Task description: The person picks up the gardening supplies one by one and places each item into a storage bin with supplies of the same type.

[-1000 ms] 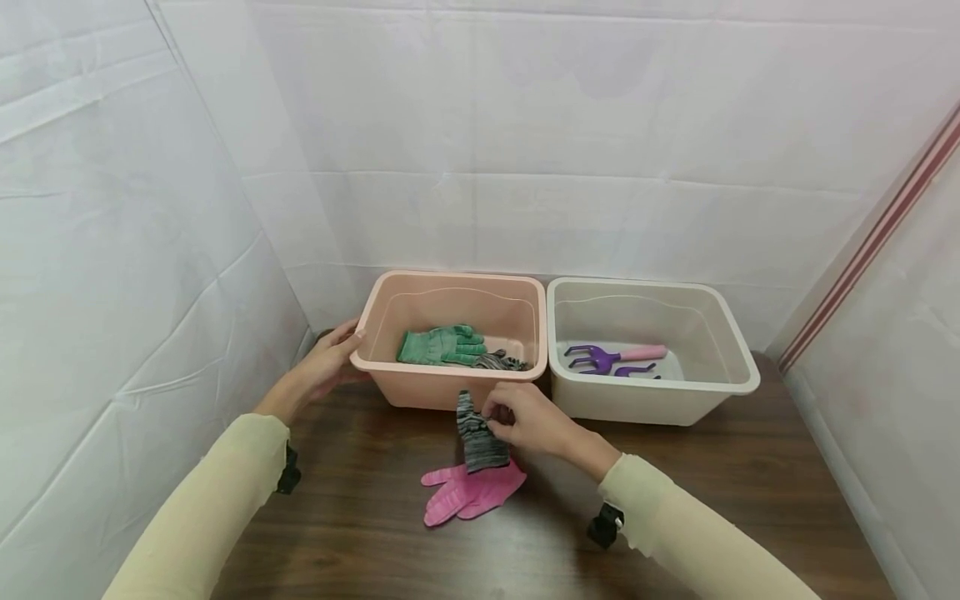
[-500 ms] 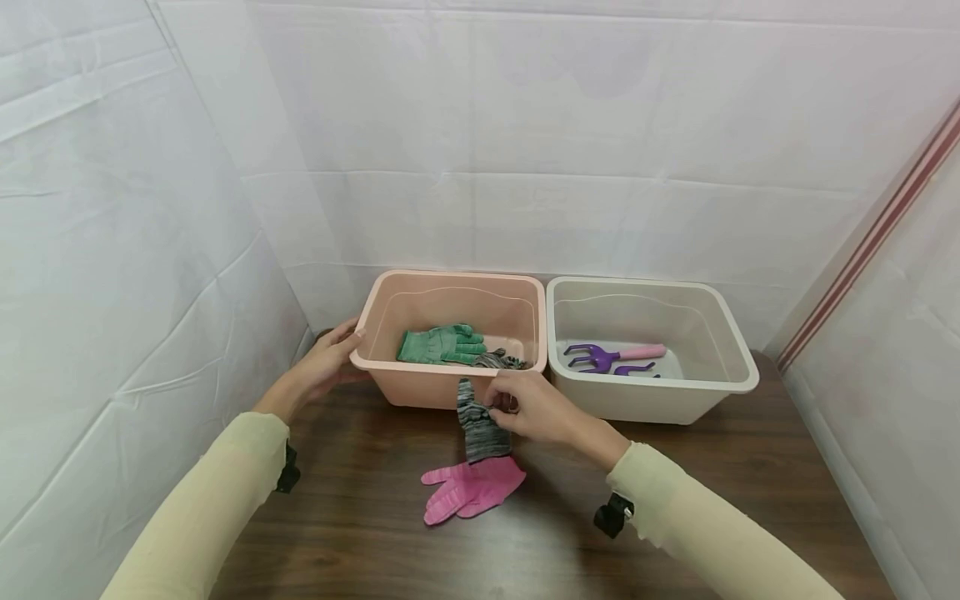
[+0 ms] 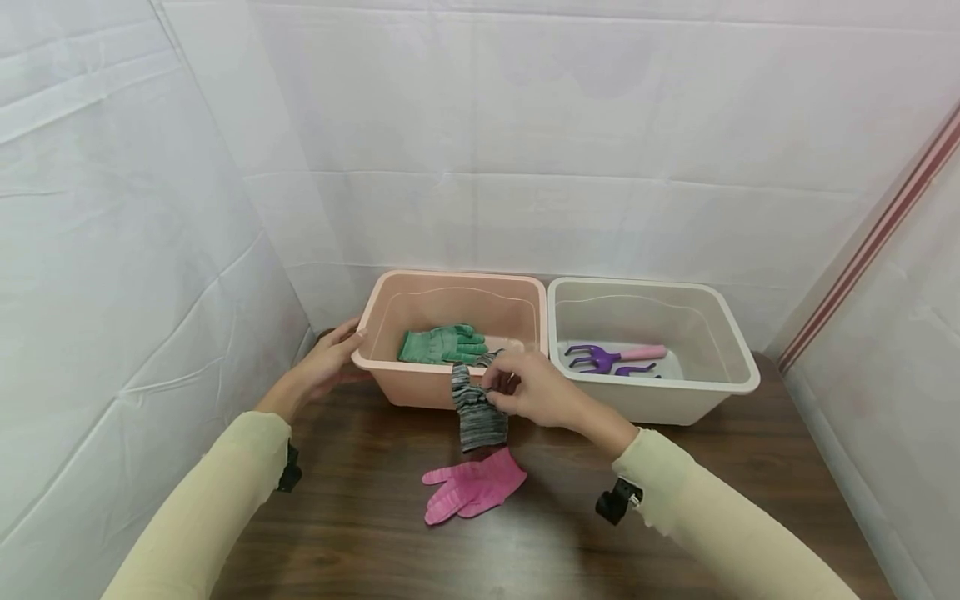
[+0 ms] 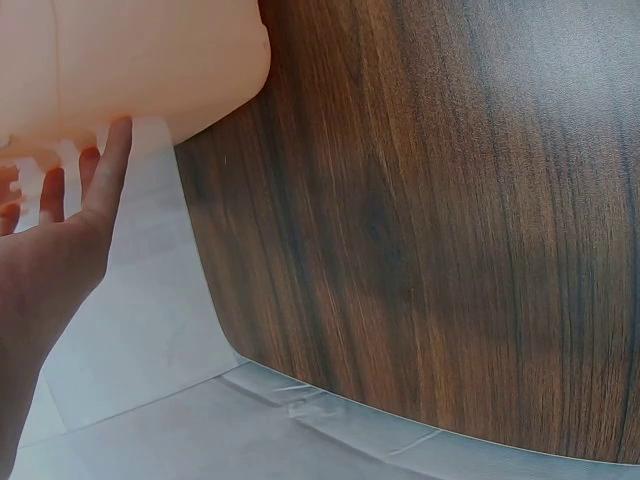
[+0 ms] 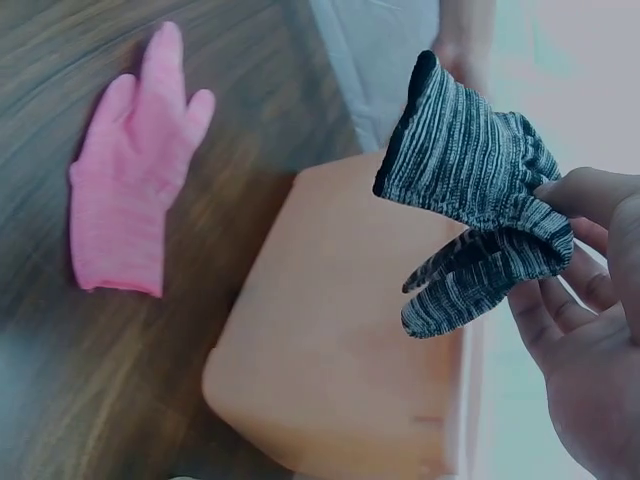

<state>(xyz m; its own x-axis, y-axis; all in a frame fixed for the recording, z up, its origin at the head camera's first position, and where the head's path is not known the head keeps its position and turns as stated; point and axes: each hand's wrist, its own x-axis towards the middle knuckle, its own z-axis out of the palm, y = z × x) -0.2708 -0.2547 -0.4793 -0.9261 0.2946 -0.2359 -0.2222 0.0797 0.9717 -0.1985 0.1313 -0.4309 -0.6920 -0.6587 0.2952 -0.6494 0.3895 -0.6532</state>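
Note:
A grey-and-black knit glove (image 3: 480, 417) hangs from my right hand (image 3: 536, 387), which pinches it between thumb and fingers. The right wrist view shows the glove (image 5: 470, 170) folded over, cuff to one side and glove fingers drooping. It is in front of the peach bin (image 3: 450, 389), close to its front rim. My left hand (image 3: 326, 362) rests against that bin's left end, its fingers (image 4: 110, 175) extended along the wall. Inside the bin lie a green glove (image 3: 442, 344) and another grey knit piece, partly hidden by the right hand. A pink glove (image 3: 476, 486) lies flat on the table.
Right beside the peach bin stands a white bin (image 3: 660, 404) holding a purple hand fork (image 3: 597, 358) with a pink handle and another purple tool (image 3: 633, 369). Both bins back onto a white sheet wall (image 3: 480, 167). The table (image 3: 360, 533) is dark wood.
My right hand has lifted the grey knit glove up and away from the pink glove, toward the peach bin's front rim. The left hand stays at the bin's end.

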